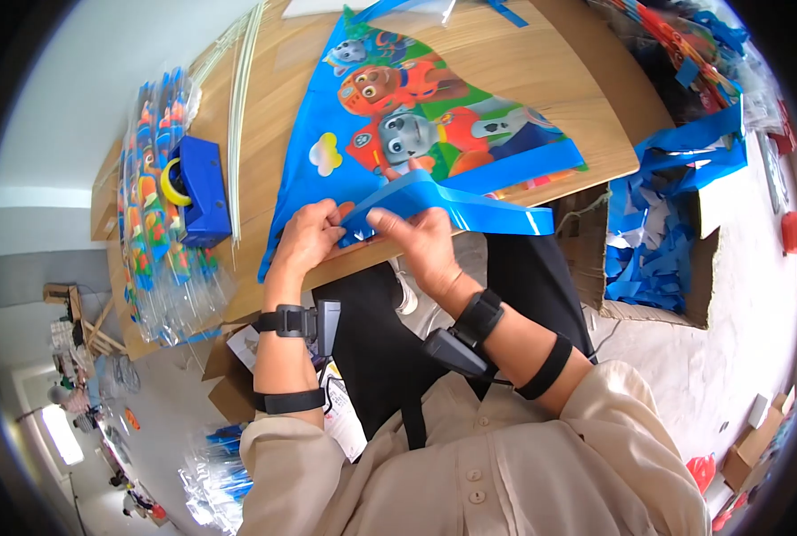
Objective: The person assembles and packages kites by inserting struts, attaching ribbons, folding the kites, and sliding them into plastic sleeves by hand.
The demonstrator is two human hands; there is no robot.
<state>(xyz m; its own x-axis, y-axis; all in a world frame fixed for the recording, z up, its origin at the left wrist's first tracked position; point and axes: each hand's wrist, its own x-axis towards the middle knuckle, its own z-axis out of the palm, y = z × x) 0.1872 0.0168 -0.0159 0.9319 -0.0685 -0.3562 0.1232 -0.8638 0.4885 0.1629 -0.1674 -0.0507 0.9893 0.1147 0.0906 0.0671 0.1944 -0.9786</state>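
A triangular kite sheet (389, 116), blue with cartoon dogs in red gear, lies on the wooden table in front of me. Along its near edge a glossy blue strip (496, 217) loops up and hangs past the table edge on the right. My left hand (309, 234) is closed, pinching the sheet's near edge at its left part. To its right, my right hand (422, 248) has the blue strip gripped between thumb and fingers. The fingers behind the strip are partly hidden.
A blue tape dispenser (206, 192) with a yellow roll stands left, beside thin pale rods (242, 107). Packed printed kites (153, 179) in clear plastic hang over the table's left end. At right, a cardboard box (704, 268) holds blue scraps (639, 268).
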